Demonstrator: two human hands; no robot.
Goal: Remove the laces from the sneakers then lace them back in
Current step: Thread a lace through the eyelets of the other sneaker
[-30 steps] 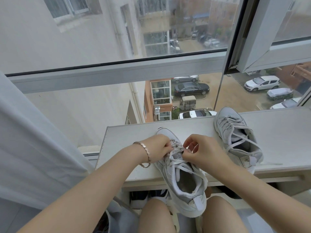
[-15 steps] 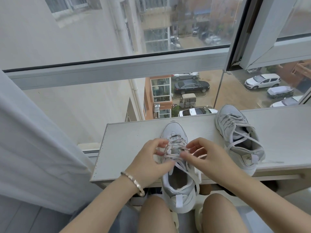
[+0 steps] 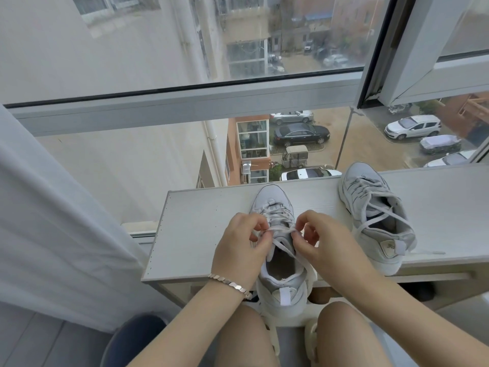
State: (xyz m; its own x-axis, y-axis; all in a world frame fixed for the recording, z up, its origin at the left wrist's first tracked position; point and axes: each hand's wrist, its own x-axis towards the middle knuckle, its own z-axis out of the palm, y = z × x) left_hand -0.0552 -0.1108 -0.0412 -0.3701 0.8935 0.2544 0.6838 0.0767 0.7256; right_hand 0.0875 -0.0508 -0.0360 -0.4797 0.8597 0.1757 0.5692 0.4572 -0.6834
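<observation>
Head view: compared with a second ago, the pale grey lace-up sneaker (image 3: 272, 205) has swung from a slant to straight, its toe now pointing at the window and its heel towards the person. Both hands have shifted from the toe end back to the middle rows of lacing.

The left hand (image 3: 242, 245), with a silver link bracelet (image 3: 230, 283) on its wrist, pinches one end of a flat white lace (image 3: 280, 229) between thumb and forefinger; its other fingers are curled in. The right hand (image 3: 325, 242) pinches the same strand from the other side, again with thumb and fingertip, the remaining fingers bent loosely above. The strand runs taut across the tongue between the two pinches. More lace trails down over the sneaker's opening.

The sneaker stands on a white rectangular board (image 3: 201, 234) set against the window glass. Its heel hangs over the board's near edge, between the person's bare knees. A second grey sneaker (image 3: 375, 215), laced, stands to the right, near the right hand but apart from it, its heel also at the near edge, and one loose lace end lies on the board beside it. Bare board shows left of the left hand and beyond the second sneaker. A white curtain (image 3: 53, 234) hangs at the left, well apart from the hands.
</observation>
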